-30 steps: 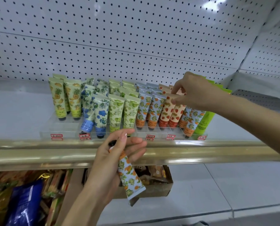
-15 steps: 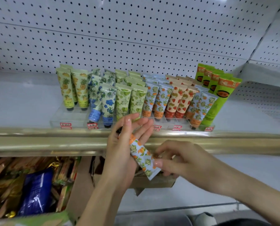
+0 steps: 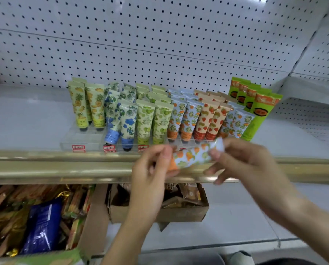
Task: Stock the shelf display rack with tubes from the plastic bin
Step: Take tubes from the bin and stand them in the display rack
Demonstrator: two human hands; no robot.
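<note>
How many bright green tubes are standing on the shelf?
4. The bright green tubes stand in one file at the right end of the rack: front, second, third, rearmost. More may hide behind.

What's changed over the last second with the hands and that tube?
The right hand left the display rack, came down and took the crimped end of the orange-print tube. The left hand kept the cap end. Together they raised it from below the shelf rail to nearly level in front of it. The racked tubes stayed put.

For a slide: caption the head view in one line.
Restocking: left hand and right hand hold an orange-print tube in front of the stocked clear rack.
</note>
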